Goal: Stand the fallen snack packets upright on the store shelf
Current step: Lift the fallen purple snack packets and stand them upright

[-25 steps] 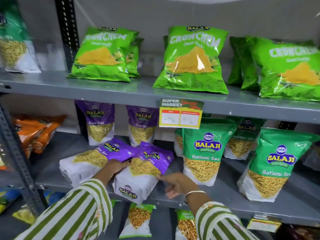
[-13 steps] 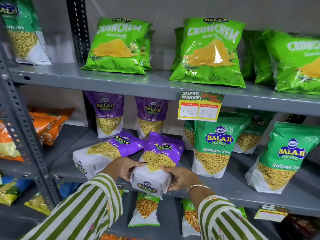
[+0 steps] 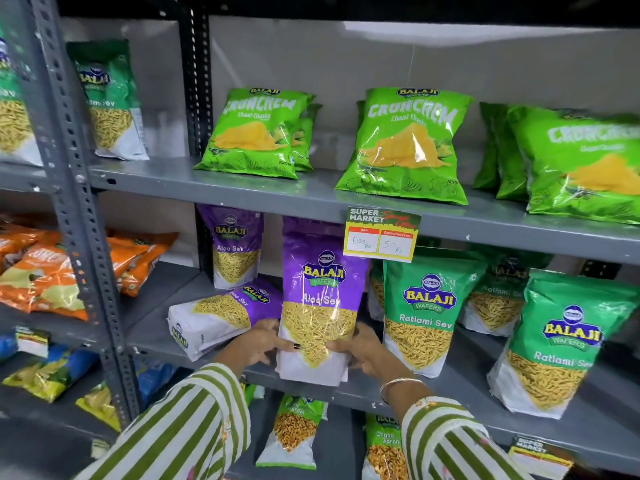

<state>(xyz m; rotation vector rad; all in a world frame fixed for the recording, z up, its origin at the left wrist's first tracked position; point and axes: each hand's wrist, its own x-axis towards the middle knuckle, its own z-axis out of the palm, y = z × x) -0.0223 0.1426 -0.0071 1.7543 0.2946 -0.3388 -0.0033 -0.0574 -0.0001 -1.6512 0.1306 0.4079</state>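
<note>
Now both hands, left hand (image 3: 258,348) and right hand (image 3: 367,351), clasp the upright Aloo Sev packet (image 3: 320,306) at the middle shelf (image 3: 433,393) front edge. Its base probably overhangs; push it toward 12 o'clock, square the bottom, then release. Another fallen packet (image 3: 221,315) lies at 9 o'clock.

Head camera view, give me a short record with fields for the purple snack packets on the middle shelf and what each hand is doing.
held packet: purple and white Aloo Sev pouch, upright, base at the front of the grey metal shelf
left hand: grips the pouch's lower left side
right hand: grips its lower right side
fallen packet: second purple Aloo Sev pouch, lying on its side to the left
standing packet: third Aloo Sev pouch, upright at the back
</note>
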